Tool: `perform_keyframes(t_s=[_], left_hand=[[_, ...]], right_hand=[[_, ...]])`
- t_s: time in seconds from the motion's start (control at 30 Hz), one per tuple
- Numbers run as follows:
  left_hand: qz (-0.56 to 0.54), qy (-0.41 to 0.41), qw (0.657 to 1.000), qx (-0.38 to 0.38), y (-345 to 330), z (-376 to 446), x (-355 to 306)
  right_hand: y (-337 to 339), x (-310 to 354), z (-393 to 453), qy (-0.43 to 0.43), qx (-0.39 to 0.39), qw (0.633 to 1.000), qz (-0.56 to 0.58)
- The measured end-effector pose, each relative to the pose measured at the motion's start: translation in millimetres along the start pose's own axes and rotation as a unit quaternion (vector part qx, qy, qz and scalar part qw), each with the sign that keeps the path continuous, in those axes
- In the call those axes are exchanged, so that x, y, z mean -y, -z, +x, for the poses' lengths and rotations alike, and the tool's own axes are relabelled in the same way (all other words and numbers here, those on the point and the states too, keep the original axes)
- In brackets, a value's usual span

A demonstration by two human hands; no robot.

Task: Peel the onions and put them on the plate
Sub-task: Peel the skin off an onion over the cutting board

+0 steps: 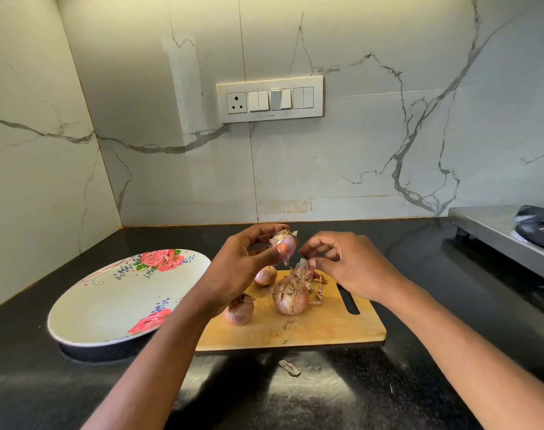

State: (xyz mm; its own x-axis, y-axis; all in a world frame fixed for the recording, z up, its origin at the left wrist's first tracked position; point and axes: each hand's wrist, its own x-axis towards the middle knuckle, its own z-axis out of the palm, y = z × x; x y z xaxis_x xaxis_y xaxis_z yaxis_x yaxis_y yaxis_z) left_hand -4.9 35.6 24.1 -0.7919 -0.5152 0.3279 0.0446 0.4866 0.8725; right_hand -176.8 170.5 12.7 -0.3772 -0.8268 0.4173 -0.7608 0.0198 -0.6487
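My left hand [242, 265] holds a small pink onion [285, 243] above the wooden cutting board [326, 324], thumb and fingers curled round it. My right hand [348, 265] hovers just right of it, its fingers pinching a scrap of onion skin [311, 262]. Three unpeeled onions lie on the board: a large one [290, 297] in the middle, one [239, 310] at the left edge, and a small one [265, 275] behind. Loose skins [311, 276] lie at the board's far side. The flowered white plate [115, 299] sits left of the board and holds nothing.
A steel gas stove [506, 234] stands at the far right on the black counter [295, 392]. A skin scrap [289, 367] lies on the counter in front of the board. Marble walls close the back and left, with a switch panel [269, 99] behind.
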Motion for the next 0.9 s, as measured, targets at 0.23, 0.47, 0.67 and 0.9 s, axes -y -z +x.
perform_keyframes(t_s=[0.23, 0.47, 0.67, 0.9], left_hand=[[-0.029, 0.001, 0.999, -0.013, -0.7, 0.4, 0.0], [-0.031, -0.010, 0.999, -0.004, -6.8, -0.1, 2.2], [-0.031, -0.014, 0.999, -0.012, -1.8, 1.3, 1.2], [0.027, -0.028, 0.998, -0.041, -1.2, 1.9, 4.5]], right_hand=[[0.7, 11.8, 0.8, 0.069, -0.066, 0.988, 0.123], [-8.7, 7.9, 4.1, 0.067, -0.098, 0.977, 0.175], [-9.2, 3.6, 6.9, 0.035, -0.123, 0.988, 0.093], [-5.4, -10.2, 1.6, 0.024, -0.015, 0.992, -0.125]])
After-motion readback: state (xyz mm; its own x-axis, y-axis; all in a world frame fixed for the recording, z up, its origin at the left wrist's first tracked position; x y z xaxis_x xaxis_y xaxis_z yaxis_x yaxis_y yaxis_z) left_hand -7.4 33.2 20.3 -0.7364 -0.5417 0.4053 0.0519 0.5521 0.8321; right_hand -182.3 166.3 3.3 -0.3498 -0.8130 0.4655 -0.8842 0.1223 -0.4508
